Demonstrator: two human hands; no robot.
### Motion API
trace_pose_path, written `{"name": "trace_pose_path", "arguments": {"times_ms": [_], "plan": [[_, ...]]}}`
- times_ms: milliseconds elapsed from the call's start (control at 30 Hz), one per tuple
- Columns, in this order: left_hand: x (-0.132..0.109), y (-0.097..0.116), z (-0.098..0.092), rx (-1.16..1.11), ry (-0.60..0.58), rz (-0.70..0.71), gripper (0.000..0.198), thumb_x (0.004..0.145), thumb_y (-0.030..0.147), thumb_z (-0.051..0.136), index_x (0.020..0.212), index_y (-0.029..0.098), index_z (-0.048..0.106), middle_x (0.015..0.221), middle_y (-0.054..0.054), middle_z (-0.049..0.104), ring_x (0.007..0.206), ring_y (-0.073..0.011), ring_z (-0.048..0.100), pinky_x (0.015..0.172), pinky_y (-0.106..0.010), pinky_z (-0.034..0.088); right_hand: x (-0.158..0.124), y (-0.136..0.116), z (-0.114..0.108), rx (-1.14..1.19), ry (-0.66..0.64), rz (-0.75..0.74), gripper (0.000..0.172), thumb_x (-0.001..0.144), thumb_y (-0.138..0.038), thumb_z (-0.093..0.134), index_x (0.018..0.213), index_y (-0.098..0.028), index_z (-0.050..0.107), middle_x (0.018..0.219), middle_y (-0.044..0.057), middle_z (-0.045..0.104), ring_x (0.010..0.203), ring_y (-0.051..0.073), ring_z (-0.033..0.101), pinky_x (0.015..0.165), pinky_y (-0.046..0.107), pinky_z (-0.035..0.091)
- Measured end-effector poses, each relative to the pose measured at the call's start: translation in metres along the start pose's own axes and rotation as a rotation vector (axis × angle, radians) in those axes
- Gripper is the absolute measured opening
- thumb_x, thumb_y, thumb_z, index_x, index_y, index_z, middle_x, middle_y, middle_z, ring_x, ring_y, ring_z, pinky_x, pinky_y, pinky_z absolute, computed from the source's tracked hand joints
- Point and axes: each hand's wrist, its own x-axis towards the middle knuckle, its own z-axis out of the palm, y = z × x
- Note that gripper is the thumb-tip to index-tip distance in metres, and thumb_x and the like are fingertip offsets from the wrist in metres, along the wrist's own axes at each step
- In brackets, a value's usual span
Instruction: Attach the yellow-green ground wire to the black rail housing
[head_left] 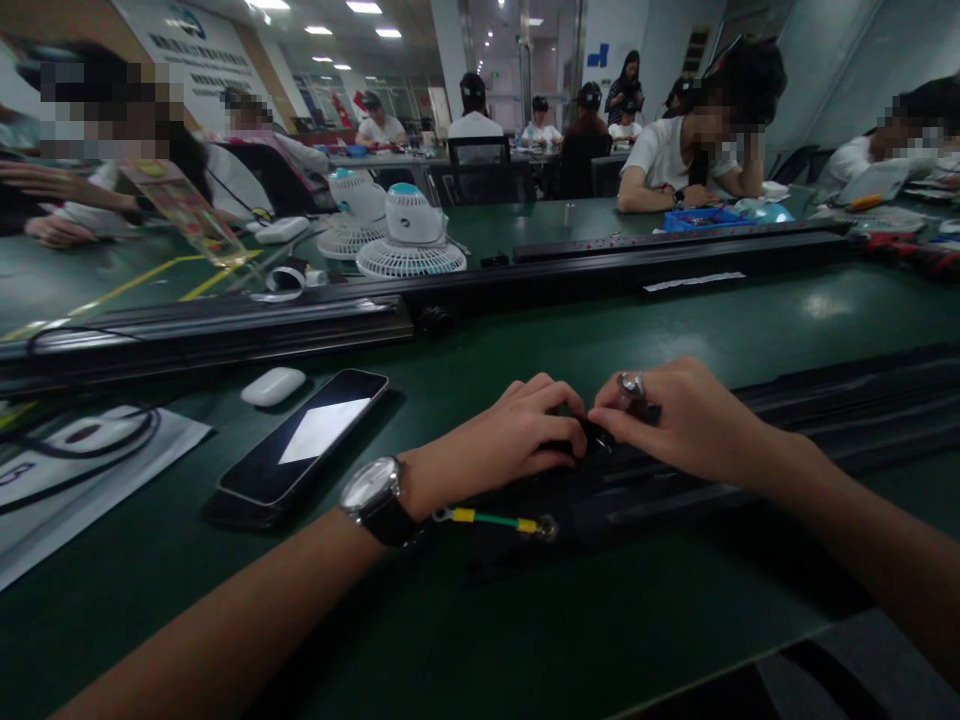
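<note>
Over the black strip [660, 495], a small dark part [600, 436] is seemingly being adjusted, pinched by the right hand [679, 415]; the left hand [525, 425] is half-curled, hold unclear; steadiness seems required next.

A phone [315, 430] lay on the green surface [495, 345], near a white oval case [274, 387]. Two white fans [412, 225] stood farther behind.

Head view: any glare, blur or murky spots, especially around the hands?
Head view: a white reflection covers part of the phone; head view: soft glare on the table, right of centre; head view: the dark part between the left hand and right hand is murky, its edges hard to make out; head view: far background soft, with blocky pixel patches at upper left and right.
</note>
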Motion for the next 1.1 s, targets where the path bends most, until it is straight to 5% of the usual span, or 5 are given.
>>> {"name": "trace_pose_path", "arguments": {"times_ms": [1100], "plan": [[-0.0046,-0.0035,0.0029,-0.084,0.058,-0.014,0.012,0.094,0.023,0.064,0.104,0.023,0.071,0.117,-0.006,0.059,0.112,-0.0205,0.052,0.098,-0.038,0.043,-0.0011,-0.0025,0.0033,0.021,-0.016,0.01,0.016,0.098,-0.029,0.064,0.087,-0.02,0.074,0.068,-0.002,0.071,0.06,0.014,0.063,0.062,0.028,0.041]]}}
